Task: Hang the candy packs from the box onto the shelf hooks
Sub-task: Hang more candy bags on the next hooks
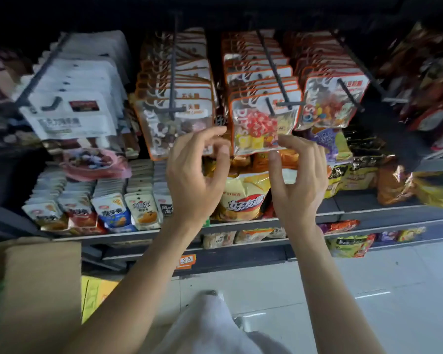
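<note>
Two bare hands are hovering in front of the hanging display, seen from the single head view. The left hand (193, 175) is sitting just below and left of the front candy pack (260, 129), its fingers loosely curled and holding nothing; its fingertips are lying close to that pack's lower left edge, though whether they are touching it cannot be told. The right hand (298, 177) is sitting just below the same pack's lower right corner, fingers relaxed and half bent, likewise gripping nothing. The front candy pack, orange-bordered with red and yellow sweets showing through its window, is hanging on a dark shelf hook (274, 70) at the head of a full row of like packs. A second row of brown-trimmed packs (175, 123) is hanging on the hook to the left, and a third row of multicoloured packs (333, 100) on the hook to the right. White packs (72, 116) are hanging at far left. Below, a yellow snack bag (244, 198) is standing on the lower shelf (368, 213) between the two wrists. The cardboard box (36, 290) is standing on the floor at lower left, well apart from both hands, its contents mostly hidden.
</note>
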